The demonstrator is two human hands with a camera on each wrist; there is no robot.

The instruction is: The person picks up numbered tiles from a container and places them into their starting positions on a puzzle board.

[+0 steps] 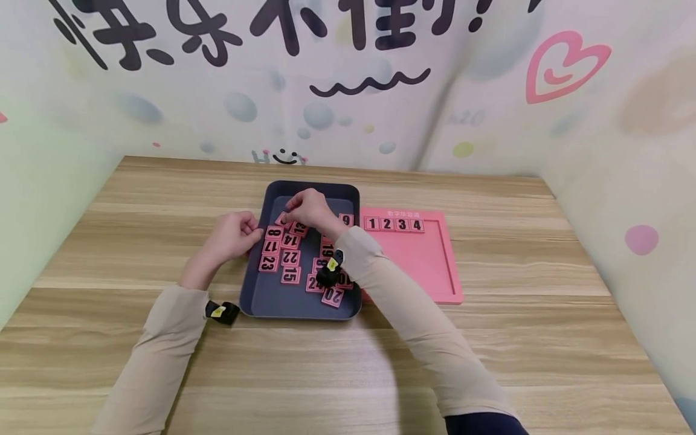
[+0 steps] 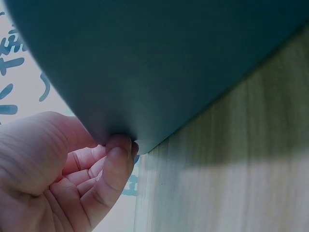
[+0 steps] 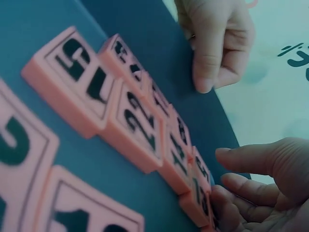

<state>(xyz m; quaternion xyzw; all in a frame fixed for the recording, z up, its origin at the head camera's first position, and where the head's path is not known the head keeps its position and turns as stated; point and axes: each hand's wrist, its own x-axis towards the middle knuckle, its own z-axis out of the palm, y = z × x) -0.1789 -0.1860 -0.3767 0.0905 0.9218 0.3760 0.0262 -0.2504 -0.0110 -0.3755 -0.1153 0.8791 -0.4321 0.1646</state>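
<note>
A dark grey tray (image 1: 299, 305) holds several pink number tiles (image 1: 290, 258). My left hand (image 1: 231, 232) grips the tray's left rim; in the left wrist view, curled fingers (image 2: 116, 159) press against the tray's outer wall (image 2: 130, 87). My right hand (image 1: 311, 208) reaches into the tray's upper left part, its thumb and fingers about a tilted number tile (image 1: 281, 219) whose figure is partly covered. From the right wrist, this tile (image 3: 201, 166) shows between thumb and fingertips, close to its neighbours. Tiles 8, 17 and 23 form a column below it.
Right of the tray lies a pink puzzle frame (image 1: 413, 266), its left side overlapped by the tray and right forearm. Tiles 1, 2, 3 and 4 (image 1: 417, 225) stand in a row along its top. A wood-grain table (image 1: 544, 314) carries everything, with a printed wall (image 1: 489, 133) behind.
</note>
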